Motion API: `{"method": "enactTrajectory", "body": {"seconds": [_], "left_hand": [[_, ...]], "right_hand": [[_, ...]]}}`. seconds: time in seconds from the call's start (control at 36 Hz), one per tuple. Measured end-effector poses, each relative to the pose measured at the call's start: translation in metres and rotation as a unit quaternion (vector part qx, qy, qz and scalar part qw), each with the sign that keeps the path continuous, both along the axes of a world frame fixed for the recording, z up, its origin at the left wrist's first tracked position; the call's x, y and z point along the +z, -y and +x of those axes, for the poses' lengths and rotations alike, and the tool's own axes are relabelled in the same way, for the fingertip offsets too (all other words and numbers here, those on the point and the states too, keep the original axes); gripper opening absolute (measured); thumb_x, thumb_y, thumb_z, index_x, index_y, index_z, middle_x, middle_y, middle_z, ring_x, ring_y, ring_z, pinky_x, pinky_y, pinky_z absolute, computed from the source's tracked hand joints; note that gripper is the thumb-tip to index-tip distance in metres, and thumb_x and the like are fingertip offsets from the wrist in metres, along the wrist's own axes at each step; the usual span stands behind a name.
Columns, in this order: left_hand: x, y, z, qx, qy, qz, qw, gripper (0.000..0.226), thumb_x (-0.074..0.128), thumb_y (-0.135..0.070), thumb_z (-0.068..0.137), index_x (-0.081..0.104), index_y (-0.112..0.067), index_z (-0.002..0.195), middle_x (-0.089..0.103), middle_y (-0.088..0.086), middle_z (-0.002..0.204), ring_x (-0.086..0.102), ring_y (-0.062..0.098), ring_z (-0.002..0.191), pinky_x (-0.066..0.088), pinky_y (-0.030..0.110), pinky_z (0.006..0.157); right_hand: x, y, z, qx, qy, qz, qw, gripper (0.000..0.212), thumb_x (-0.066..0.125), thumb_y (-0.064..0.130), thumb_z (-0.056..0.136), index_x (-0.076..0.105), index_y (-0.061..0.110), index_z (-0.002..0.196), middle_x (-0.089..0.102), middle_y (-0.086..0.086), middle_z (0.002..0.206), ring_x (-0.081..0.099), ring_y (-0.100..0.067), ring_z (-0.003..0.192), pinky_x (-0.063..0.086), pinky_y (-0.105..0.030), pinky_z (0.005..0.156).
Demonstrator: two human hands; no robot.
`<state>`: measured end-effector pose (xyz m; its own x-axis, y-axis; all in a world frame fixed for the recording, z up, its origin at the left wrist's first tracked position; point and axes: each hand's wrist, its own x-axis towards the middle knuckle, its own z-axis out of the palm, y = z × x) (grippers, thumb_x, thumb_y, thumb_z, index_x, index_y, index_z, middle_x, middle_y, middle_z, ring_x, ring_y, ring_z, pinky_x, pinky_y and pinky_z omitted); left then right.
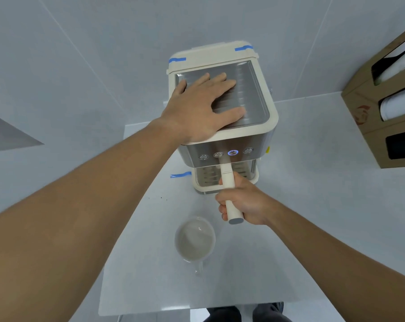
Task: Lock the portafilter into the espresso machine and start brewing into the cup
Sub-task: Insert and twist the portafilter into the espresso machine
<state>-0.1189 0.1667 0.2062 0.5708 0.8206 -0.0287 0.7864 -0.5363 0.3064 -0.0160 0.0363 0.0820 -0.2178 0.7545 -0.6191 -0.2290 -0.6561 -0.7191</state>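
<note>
A cream and steel espresso machine (262, 135) stands at the back of a white table (301, 228). My left hand (201, 108) lies flat on its ribbed metal top, fingers spread. My right hand (243, 201) is closed around the cream handle of the portafilter (227, 177), which points straight toward me from under the machine's front; its head is hidden beneath the button panel. One round button (233, 152) glows blue among several unlit ones. A clear glass cup (194, 239) stands on the table in front of the machine, left of the handle, outside the drip tray (205, 188).
A cardboard dispenser box (383, 108) with white paper cups hangs at the right edge. Blue tape strips mark the machine's top corners and the table beside its base (180, 175). The table's near edge runs just above my shoes (243, 312). Pale tiled walls surround the table.
</note>
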Motion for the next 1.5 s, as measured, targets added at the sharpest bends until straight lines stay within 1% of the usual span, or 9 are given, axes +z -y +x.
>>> {"method": "enactTrajectory", "body": {"seconds": [0.47, 0.58, 0.72, 0.83, 0.94, 1.06, 1.17, 1.36, 1.5], "left_hand": [[0.0, 0.001, 0.001, 0.0, 0.005, 0.004, 1.0, 0.072, 0.043, -0.07, 0.087, 0.029, -0.039, 0.151, 0.019, -0.014, 0.164, 0.009, 0.011, 0.153, -0.001, 0.048, 0.124], [0.0, -0.001, 0.002, 0.007, 0.02, -0.002, 1.0, 0.072, 0.046, -0.069, 0.087, 0.032, -0.038, 0.15, 0.021, -0.014, 0.164, 0.01, 0.011, 0.153, 0.0, 0.048, 0.123], [0.001, -0.002, 0.001, 0.004, 0.037, -0.006, 0.999, 0.068, 0.049, -0.068, 0.085, 0.042, -0.037, 0.145, 0.032, -0.011, 0.16, 0.02, 0.016, 0.152, 0.009, 0.05, 0.122], [0.011, 0.004, -0.005, -0.007, 0.086, -0.018, 0.996, 0.045, 0.056, -0.056, 0.084, 0.065, -0.024, 0.113, 0.066, -0.002, 0.119, 0.057, 0.02, 0.116, 0.045, 0.044, 0.1], [0.022, 0.027, -0.022, 0.008, 0.144, -0.015, 0.989, 0.03, 0.063, -0.039, 0.088, 0.072, -0.012, 0.1, 0.071, 0.0, 0.09, 0.061, 0.014, 0.08, 0.048, 0.032, 0.08], [0.022, 0.061, -0.055, 0.079, 0.29, -0.034, 0.953, 0.023, 0.07, -0.029, 0.086, 0.075, -0.021, 0.106, 0.072, -0.015, 0.095, 0.067, 0.001, 0.09, 0.051, 0.021, 0.087], [0.002, 0.09, -0.089, 0.147, 0.355, -0.073, 0.92, 0.011, 0.07, -0.019, 0.089, 0.075, -0.024, 0.097, 0.074, -0.014, 0.089, 0.067, 0.0, 0.079, 0.049, 0.014, 0.077], [-0.074, 0.133, -0.137, 0.311, 0.385, -0.219, 0.841, 0.019, 0.068, -0.009, 0.089, 0.075, -0.026, 0.085, 0.076, -0.005, 0.081, 0.07, 0.011, 0.076, 0.055, 0.025, 0.076], [-0.125, 0.161, -0.162, 0.424, 0.41, -0.3, 0.75, 0.013, 0.066, -0.01, 0.091, 0.076, -0.018, 0.089, 0.076, 0.002, 0.084, 0.071, 0.02, 0.081, 0.057, 0.033, 0.082]], "right_hand": [[0.006, 0.014, 0.009, -0.026, -0.01, 0.013, 1.0, 0.016, 0.062, 0.001, 0.09, 0.061, 0.009, 0.105, 0.061, -0.015, 0.081, 0.062, -0.028, 0.067, 0.058, -0.042, 0.067], [0.007, 0.016, 0.015, -0.012, 0.025, 0.026, 0.999, 0.018, 0.059, 0.004, 0.093, 0.063, 0.013, 0.108, 0.067, -0.012, 0.091, 0.069, -0.028, 0.078, 0.057, -0.046, 0.084], [0.012, 0.021, 0.019, -0.011, 0.057, 0.036, 0.998, 0.027, 0.056, 0.002, 0.094, 0.061, 0.013, 0.118, 0.068, -0.009, 0.099, 0.068, -0.026, 0.089, 0.056, -0.041, 0.085], [0.014, 0.028, 0.024, -0.009, 0.088, 0.05, 0.995, 0.034, 0.054, -0.001, 0.093, 0.064, 0.014, 0.121, 0.072, -0.008, 0.109, 0.07, -0.025, 0.096, 0.059, -0.035, 0.081], [0.018, 0.041, 0.032, -0.003, 0.092, 0.071, 0.993, 0.038, 0.054, -0.004, 0.091, 0.069, 0.017, 0.118, 0.075, -0.008, 0.111, 0.073, -0.027, 0.101, 0.059, -0.03, 0.079], [0.014, 0.057, 0.04, 0.001, 0.099, 0.067, 0.993, 0.041, 0.058, -0.007, 0.088, 0.07, 0.023, 0.113, 0.078, 0.002, 0.102, 0.072, -0.019, 0.097, 0.057, -0.04, 0.09], [0.004, 0.074, 0.038, 0.017, 0.103, 0.05, 0.993, 0.037, 0.065, -0.004, 0.086, 0.073, 0.022, 0.111, 0.077, -0.001, 0.107, 0.071, -0.017, 0.101, 0.057, -0.041, 0.093], [-0.02, 0.094, 0.015, 0.02, 0.101, -0.007, 0.995, 0.031, 0.068, 0.003, 0.087, 0.068, 0.018, 0.115, 0.072, -0.01, 0.114, 0.073, -0.02, 0.098, 0.059, -0.035, 0.085], [-0.036, 0.098, -0.001, 0.011, 0.115, -0.029, 0.993, 0.028, 0.067, 0.011, 0.091, 0.066, 0.014, 0.118, 0.071, -0.011, 0.114, 0.074, -0.021, 0.095, 0.06, -0.035, 0.084]]}}
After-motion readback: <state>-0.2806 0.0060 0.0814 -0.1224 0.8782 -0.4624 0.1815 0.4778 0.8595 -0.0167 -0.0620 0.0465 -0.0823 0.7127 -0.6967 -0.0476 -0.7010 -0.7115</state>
